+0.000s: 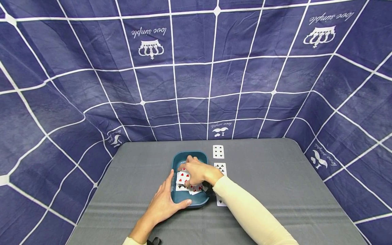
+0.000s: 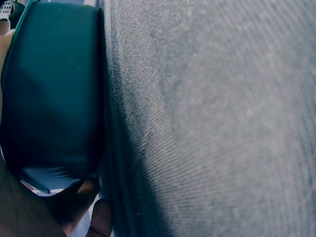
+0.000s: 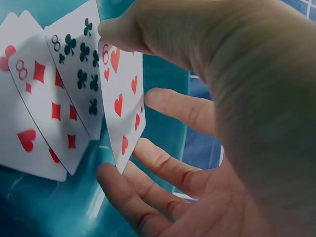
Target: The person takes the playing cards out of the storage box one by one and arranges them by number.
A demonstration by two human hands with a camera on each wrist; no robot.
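A dark teal oblong tray [image 1: 200, 200] stands on the grey cloth with several playing cards in it. My left hand [image 1: 163, 202] rests on its near left corner, fingers straight along the left side and thumb along the front rim. Inside the tray, my right hand [image 1: 197, 170] pinches a six of hearts [image 3: 118, 103] between thumb and fingers, the card standing tilted. Beside it in the right wrist view lie an eight of clubs [image 3: 81, 74], an eight of diamonds [image 3: 44, 98] and a partly covered hearts card [image 3: 15, 143]. The left wrist view shows the tray's outer wall [image 2: 54, 89].
Right of the tray, a six of spades [image 1: 218, 151] lies at the back. A clubs card [image 1: 220, 166] lies nearer, and a spade card [image 1: 220, 201] shows partly under the right forearm. A blue patterned cloth [image 1: 196, 81] hangs behind and at both sides.
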